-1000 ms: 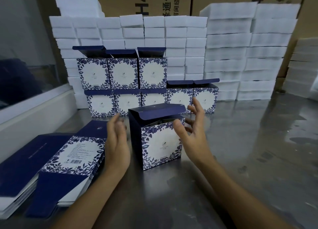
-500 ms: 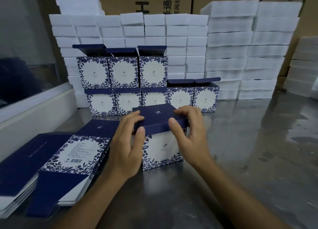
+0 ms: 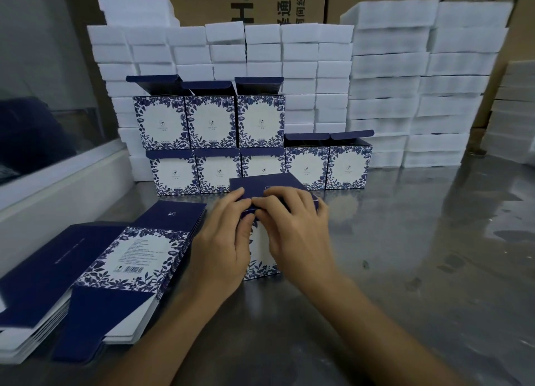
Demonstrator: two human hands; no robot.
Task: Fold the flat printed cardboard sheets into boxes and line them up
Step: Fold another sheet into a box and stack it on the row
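Note:
A blue-and-white floral box (image 3: pixel 262 256) stands upright on the steel table in front of me, its navy lid (image 3: pixel 260 184) folded down over the top. My left hand (image 3: pixel 223 240) grips the lid's front edge, thumb under it. My right hand (image 3: pixel 295 226) grips the same edge beside it, fingers curled over the lid. Both hands hide most of the box front. A stack of flat printed sheets (image 3: pixel 124 267) lies to the left. Several folded boxes (image 3: pixel 208 122) stand in two rows behind, lids open on the upper row.
White foam blocks (image 3: pixel 388 96) are piled in tall stacks along the back, with brown cartons (image 3: pixel 254 3) behind them. A white ledge and glass panel (image 3: pixel 58 180) run along the left. The wet-looking steel table (image 3: pixel 434 255) stretches to the right.
The lid was open with both hands spread beside the box. The hands then closed the lid and have now come together at its front edge.

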